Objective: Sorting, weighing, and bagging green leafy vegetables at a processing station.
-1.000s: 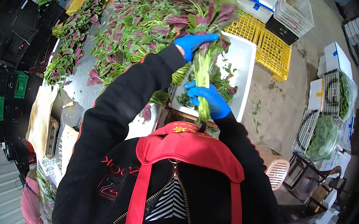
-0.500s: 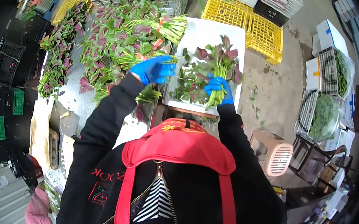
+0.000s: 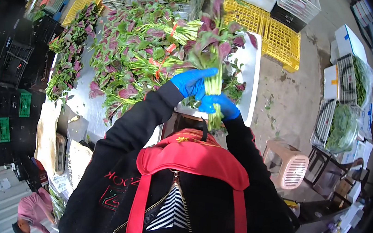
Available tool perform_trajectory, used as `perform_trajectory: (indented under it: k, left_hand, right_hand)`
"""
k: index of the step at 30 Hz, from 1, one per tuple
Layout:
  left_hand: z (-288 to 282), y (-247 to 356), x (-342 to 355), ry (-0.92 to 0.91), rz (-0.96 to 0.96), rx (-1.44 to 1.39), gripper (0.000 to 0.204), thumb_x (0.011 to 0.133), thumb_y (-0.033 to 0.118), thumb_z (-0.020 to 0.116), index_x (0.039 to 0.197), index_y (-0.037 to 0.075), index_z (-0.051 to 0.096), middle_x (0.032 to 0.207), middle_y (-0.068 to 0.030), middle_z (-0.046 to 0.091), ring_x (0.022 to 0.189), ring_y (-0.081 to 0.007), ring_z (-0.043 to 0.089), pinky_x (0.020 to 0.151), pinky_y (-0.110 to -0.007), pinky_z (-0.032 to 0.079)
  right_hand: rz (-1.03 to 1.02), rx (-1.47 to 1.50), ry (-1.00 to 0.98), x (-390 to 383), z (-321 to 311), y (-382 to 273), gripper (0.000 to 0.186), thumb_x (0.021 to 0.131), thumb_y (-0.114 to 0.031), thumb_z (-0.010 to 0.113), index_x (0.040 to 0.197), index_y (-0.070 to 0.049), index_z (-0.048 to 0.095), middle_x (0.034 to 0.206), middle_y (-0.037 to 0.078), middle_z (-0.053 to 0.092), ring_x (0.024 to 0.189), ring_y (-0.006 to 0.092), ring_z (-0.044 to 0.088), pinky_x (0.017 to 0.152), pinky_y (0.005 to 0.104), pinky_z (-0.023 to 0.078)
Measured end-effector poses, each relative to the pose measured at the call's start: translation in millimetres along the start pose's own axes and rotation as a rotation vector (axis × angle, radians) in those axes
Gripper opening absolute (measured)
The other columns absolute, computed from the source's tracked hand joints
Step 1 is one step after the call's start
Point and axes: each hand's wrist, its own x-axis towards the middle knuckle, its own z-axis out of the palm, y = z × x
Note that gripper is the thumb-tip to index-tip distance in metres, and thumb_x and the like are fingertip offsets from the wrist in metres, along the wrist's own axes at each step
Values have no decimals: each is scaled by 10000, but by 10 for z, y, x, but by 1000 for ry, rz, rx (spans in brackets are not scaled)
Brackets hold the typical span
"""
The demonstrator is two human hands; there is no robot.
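One leafy bunch (image 3: 216, 55) is over the white tub (image 3: 253, 55). Your left hand (image 3: 192, 81) has its fingers curled around the stems (image 3: 212, 86); your right hand (image 3: 221, 105) grips lower down. Tied bunches (image 3: 183, 32) lie to the left.

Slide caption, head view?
Blue-gloved left hand and right hand hold a bunch of purple-and-green leafy stems above a white rectangular tub beside red-banded leafy bunches.

Purple-green leafy bunch (image 3: 214, 50), pale stems (image 3: 213, 85) gathered
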Motion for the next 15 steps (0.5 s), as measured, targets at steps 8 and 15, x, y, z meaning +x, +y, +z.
perform_trajectory:
  k: [8,15]
  left_hand:
    - [-109,-45,-387,-86,275,-419,513,885,205,522,1311,-15,340,1305,-190,429,1047,-286,561,933,-429,438]
    - [-369,-160,-636,114,396,-392,503,864,178,536,1280,-43,363,1270,-198,459,992,-315,583,870,-414,479]
  right_hand:
    - [125,-357,-205,126,373,33,338,771,-168,640,1045,-1,533,716,42,541,579,99,514,529,224,419]
    - [189,-409,-277,318,403,278,434,787,-195,640,1144,7,500,782,56,568,707,108,553,648,247,452]
